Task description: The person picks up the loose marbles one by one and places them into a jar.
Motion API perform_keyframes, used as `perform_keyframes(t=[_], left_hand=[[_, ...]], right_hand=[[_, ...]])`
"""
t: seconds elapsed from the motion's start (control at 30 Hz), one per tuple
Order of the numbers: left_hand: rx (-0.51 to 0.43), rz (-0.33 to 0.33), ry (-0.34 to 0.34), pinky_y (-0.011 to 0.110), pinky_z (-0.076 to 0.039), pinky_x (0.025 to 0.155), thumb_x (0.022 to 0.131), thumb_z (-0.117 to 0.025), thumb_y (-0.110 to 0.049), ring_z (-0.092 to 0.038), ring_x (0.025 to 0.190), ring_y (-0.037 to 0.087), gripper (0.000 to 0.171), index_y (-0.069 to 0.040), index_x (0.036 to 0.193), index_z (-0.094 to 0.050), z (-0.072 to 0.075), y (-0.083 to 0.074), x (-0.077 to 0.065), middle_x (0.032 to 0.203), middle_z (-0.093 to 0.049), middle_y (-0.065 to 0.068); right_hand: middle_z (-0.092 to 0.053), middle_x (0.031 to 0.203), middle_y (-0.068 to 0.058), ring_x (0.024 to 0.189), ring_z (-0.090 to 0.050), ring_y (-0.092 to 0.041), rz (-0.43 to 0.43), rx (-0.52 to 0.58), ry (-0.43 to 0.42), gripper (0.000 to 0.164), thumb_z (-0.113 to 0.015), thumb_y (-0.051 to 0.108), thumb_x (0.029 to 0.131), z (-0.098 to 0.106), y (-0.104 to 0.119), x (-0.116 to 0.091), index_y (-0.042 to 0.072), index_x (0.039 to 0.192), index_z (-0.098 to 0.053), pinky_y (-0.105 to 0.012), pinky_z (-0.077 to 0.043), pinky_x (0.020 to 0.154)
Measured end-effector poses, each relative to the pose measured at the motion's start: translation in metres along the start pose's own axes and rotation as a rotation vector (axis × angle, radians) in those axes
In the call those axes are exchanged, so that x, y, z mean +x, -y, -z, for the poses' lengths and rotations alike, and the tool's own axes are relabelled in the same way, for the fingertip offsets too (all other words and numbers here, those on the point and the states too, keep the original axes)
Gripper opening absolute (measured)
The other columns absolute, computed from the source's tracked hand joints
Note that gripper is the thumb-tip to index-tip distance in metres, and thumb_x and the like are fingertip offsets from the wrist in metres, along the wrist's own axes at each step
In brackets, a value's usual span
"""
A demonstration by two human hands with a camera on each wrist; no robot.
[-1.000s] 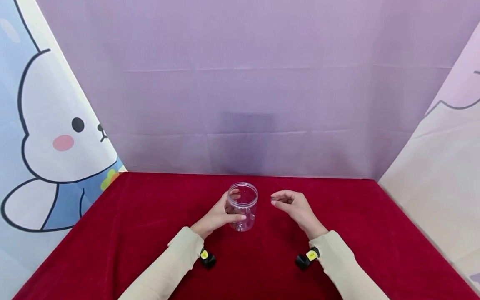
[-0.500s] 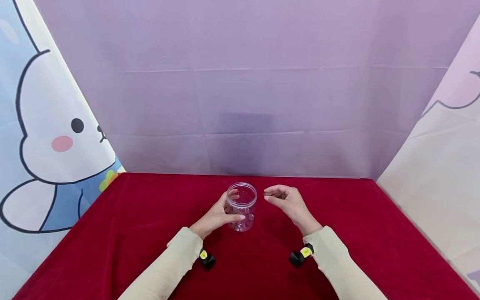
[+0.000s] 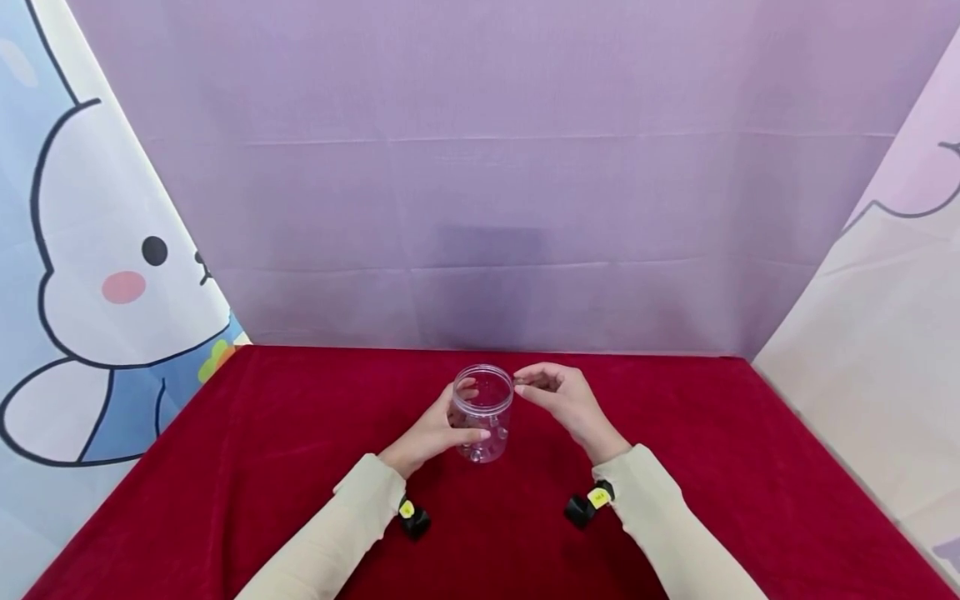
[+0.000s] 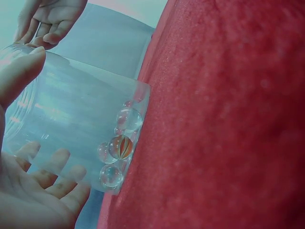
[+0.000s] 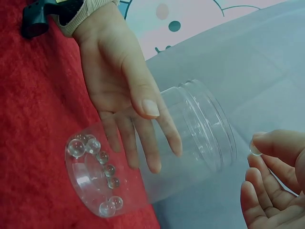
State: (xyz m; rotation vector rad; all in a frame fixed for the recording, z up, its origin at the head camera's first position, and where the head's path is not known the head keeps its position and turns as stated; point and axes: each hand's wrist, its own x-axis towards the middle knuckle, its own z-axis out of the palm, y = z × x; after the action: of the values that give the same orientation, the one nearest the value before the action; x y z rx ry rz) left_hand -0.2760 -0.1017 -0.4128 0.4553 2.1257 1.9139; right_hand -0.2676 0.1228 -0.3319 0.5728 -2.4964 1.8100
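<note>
A clear, lidless plastic jar (image 3: 495, 408) stands on the red cloth. My left hand (image 3: 433, 435) grips it from the left, thumb in front and fingers behind. Several clear glass marbles (image 5: 76, 148) lie on its bottom; one with an orange swirl (image 4: 120, 147) shows in the left wrist view. Just right of the jar's mouth, my right hand (image 3: 566, 400) pinches a clear marble (image 5: 256, 150) between thumb and index finger. That marble is mostly hidden by the fingers in the head view.
Red cloth (image 3: 337, 383) covers the table. A plain purple curtain (image 3: 480, 183) hangs behind it, with a rabbit-printed sheet (image 3: 105, 217) at the left and a pale printed sheet (image 3: 877, 350) at the right. Each wrist carries a small black camera (image 3: 580, 511).
My right hand has moved left and slightly away from me, up to the jar's rim, with the marble. The left hand and the jar have stayed in place.
</note>
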Motion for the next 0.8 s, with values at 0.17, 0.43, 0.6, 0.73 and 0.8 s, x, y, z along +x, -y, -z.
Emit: perform_keyframes(t=[0.17,0.43,0.6,0.73,0.8], left_hand=[[-0.008,0.003,0.005,0.049,-0.038,0.102,0.080,-0.075,-0.017,-0.042,0.126,0.027,0.087,-0.021,0.148,-0.021,-0.001,-0.001,0.000,0.143,-0.040,0.014],[0.001,-0.001,0.006,0.050,-0.037,0.102,0.081,-0.074,-0.016,-0.042,0.127,0.029,0.087,-0.018,0.149,-0.019,-0.001,0.000,0.000,0.142,-0.041,0.013],[0.000,0.002,0.008,0.050,-0.037,0.103,0.081,-0.074,-0.016,-0.042,0.127,0.028,0.087,-0.019,0.148,-0.020,-0.001,-0.001,-0.001,0.141,-0.041,0.011],[0.001,0.012,0.001,0.049,-0.037,0.103,0.080,-0.075,-0.017,-0.041,0.127,0.027,0.086,-0.021,0.148,-0.021,-0.001,-0.003,-0.002,0.141,-0.042,0.009],[-0.001,0.018,-0.003,0.049,-0.037,0.103,0.080,-0.075,-0.018,-0.041,0.127,0.026,0.085,-0.023,0.147,-0.023,-0.002,-0.003,-0.002,0.140,-0.042,0.007]], right_hand=[[-0.069,0.098,-0.012,0.082,-0.059,-0.023,0.012,0.000,-0.009,0.025,-0.070,0.010,0.084,-0.002,-0.008,0.007,0.000,0.106,-0.068,-0.027,-0.049,0.073],[-0.069,0.096,-0.011,0.080,-0.059,-0.020,0.023,0.010,-0.013,0.023,-0.071,0.010,0.083,-0.006,-0.010,0.012,0.000,0.104,-0.069,-0.027,-0.050,0.072],[-0.069,0.098,-0.015,0.080,-0.059,-0.019,0.024,0.028,0.002,0.023,-0.070,0.008,0.084,-0.009,-0.009,0.014,-0.002,0.105,-0.068,-0.025,-0.050,0.072],[-0.067,0.099,-0.020,0.082,-0.058,-0.026,0.018,0.021,0.019,0.023,-0.067,0.003,0.085,-0.011,0.008,0.007,-0.007,0.106,-0.065,-0.024,-0.049,0.071],[-0.066,0.099,-0.022,0.083,-0.058,-0.030,0.014,0.013,0.022,0.023,-0.065,0.001,0.085,-0.012,0.017,0.003,-0.009,0.106,-0.064,-0.024,-0.049,0.071]])
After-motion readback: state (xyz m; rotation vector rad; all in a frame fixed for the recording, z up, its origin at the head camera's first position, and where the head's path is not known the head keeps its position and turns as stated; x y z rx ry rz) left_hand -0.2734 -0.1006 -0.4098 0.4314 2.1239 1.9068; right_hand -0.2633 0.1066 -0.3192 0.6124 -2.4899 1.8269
